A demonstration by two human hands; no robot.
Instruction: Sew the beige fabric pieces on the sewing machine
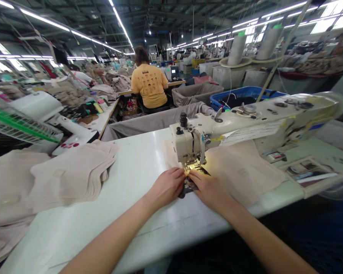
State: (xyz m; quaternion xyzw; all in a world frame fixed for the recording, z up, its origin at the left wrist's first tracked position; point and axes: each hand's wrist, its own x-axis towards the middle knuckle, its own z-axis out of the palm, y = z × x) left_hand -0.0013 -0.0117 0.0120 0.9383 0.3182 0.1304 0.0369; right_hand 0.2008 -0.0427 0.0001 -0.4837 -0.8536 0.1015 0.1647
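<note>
A white sewing machine stands on the pale table, its needle area lit yellow. My left hand is just left of the needle area, fingers closed and bent, fingertips at the machine's foot. My right hand meets it from the right, its fingers pressed together. What the fingertips hold, if anything, is too small to make out. Beige fabric lies flat to the right of the needle, partly under the machine arm.
Stacked beige fabric pieces lie on the table's left. A white fan is behind them. Ahead, a person in a yellow shirt sits facing away. A blue basket and thread cones are beyond the machine; a small tray lies right.
</note>
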